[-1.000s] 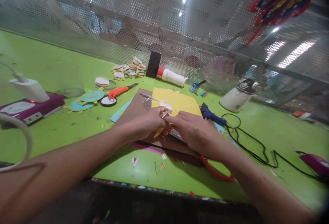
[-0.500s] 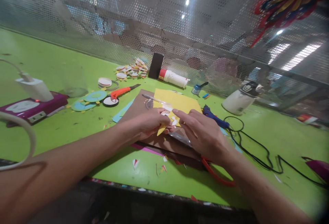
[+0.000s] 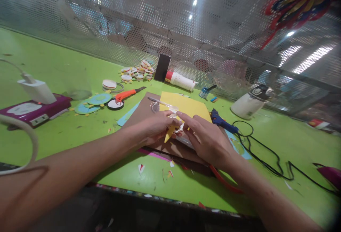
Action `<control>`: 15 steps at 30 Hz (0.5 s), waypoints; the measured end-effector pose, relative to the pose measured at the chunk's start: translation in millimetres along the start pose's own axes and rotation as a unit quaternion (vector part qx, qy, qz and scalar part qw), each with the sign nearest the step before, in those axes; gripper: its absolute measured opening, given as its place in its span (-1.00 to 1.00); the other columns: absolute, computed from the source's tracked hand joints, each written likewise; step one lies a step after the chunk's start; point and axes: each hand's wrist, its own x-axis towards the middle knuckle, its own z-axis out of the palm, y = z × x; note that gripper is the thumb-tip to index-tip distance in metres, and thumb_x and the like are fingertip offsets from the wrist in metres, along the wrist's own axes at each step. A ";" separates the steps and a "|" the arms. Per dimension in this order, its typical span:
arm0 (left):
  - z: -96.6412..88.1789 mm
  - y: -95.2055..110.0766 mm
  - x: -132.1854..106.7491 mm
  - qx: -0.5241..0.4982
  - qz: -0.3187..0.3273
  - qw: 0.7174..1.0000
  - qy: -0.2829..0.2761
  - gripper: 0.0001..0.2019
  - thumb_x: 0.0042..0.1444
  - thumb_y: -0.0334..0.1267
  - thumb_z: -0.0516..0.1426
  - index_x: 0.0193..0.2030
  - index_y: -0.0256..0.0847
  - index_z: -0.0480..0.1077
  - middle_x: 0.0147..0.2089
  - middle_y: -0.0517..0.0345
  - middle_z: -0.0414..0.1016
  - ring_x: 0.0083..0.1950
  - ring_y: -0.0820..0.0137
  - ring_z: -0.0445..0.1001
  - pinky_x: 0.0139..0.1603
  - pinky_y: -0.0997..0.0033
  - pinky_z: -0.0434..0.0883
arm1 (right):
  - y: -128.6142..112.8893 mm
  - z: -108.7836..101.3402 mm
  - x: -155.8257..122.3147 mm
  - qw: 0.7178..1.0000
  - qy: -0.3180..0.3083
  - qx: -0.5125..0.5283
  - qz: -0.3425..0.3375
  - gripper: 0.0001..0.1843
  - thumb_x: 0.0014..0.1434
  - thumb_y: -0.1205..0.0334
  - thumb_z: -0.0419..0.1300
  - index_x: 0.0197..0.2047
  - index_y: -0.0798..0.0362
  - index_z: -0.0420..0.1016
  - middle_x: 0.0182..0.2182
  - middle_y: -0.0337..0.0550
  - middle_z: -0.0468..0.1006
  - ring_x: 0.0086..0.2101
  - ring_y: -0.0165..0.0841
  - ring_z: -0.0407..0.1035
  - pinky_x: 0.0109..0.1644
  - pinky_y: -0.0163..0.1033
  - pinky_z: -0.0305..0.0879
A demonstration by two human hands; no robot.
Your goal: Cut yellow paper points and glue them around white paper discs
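The left hand (image 3: 157, 127) pinches a yellow-and-white paper piece (image 3: 169, 133) between thumb and fingers. The piece is located between both hands, over the brown board (image 3: 137, 116). The right hand (image 3: 210, 138) extends its index finger toward the piece; whether it grips cannot be determined. The glue gun (image 3: 223, 122) lies just beyond the right hand.

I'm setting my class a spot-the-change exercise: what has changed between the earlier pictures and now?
The right hand, bunched against the left hand earlier, has eased back to the right, its fingers more outstretched; whether they touch the white-and-yellow piece is unclear. The left hand still grips that piece. The blue glue gun, orange-handled knife and phone stay put.
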 end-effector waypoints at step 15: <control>3.8 2.9 -2.5 -0.015 -0.001 0.999 0.033 -0.55 -0.14 -0.68 0.17 -0.08 -0.31 0.24 -0.34 0.12 0.45 -0.49 0.53 0.41 -0.52 0.56 0.24 | 0.1 2.6 -4.8 0.995 0.030 0.074 0.059 -0.58 0.26 0.38 0.02 0.19 0.09 0.24 -0.33 -0.05 0.54 -0.37 -0.29 0.41 -0.33 -0.21 0.34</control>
